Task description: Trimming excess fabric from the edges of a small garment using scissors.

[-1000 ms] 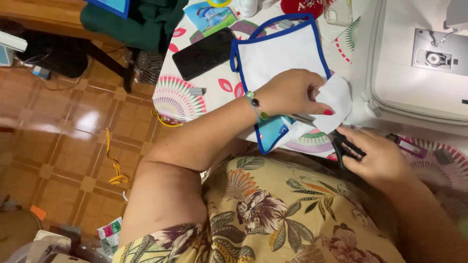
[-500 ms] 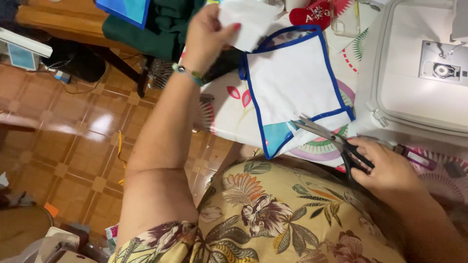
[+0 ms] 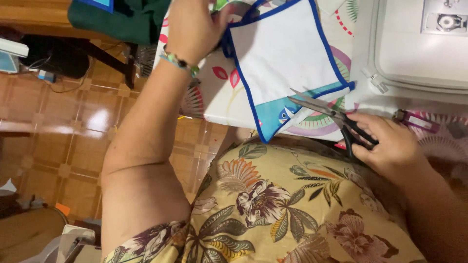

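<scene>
A white fabric piece (image 3: 282, 53) edged in blue binding lies on the patterned tablecloth (image 3: 219, 97), with a turquoise printed strip at its near corner. My right hand (image 3: 385, 143) grips black-handled scissors (image 3: 336, 119); their blades are parted and rest over the near edge of the fabric. My left hand (image 3: 192, 29) reaches across the far left of the table beside the fabric's blue corner. I see only the back of the hand, with a beaded bracelet on the wrist. Its fingers run out of view at the top.
A white sewing machine (image 3: 419, 48) stands at the right of the table. A small purple tool (image 3: 419, 122) lies near my right hand. Dark green cloth (image 3: 122, 19) hangs at the table's far left, above a brown tiled floor (image 3: 73, 122).
My left hand lifted a white scrap off the fabric and carried it to the far left of the table. My right hand has stayed at the near edge with the scissors.
</scene>
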